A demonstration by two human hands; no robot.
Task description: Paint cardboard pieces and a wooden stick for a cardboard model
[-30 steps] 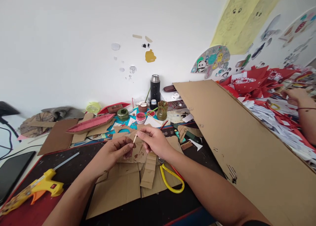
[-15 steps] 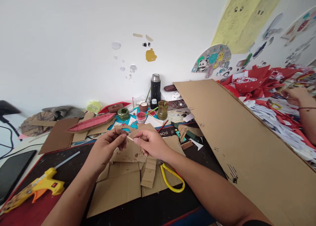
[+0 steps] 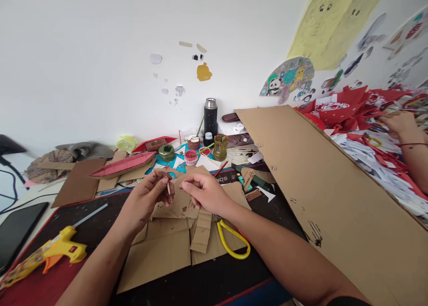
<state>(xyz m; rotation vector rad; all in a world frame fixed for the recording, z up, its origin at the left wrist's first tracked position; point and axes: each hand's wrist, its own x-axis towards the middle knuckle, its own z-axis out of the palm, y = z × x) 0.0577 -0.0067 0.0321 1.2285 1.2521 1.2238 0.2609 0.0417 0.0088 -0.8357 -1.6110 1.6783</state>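
My left hand point(image 3: 149, 196), its fingertips stained, pinches a small pale strip point(image 3: 169, 188) that points downward. Just to the right, my right hand point(image 3: 207, 192) has its thumb and forefinger pressed together, apart from the strip; anything between them is too small to make out. Both hands hover over brown cardboard pieces point(image 3: 160, 252). A narrow folded cardboard strip point(image 3: 201, 234) lies under my right hand, beside the yellow scissor handle point(image 3: 245, 254).
A yellow glue gun point(image 3: 63, 248) lies at the left. Behind the hands stand paint jars point(image 3: 191, 157) and a black thermos point(image 3: 210, 118). A pink boat shape point(image 3: 123, 164) rests back left. At right are a large cardboard sheet point(image 3: 321, 176) and another person's hand point(image 3: 401, 124).
My right fingers have let go of the pale strip, which has swung from slanting between both hands to pointing downward in my left fingers. The other person's hand has shifted slightly.
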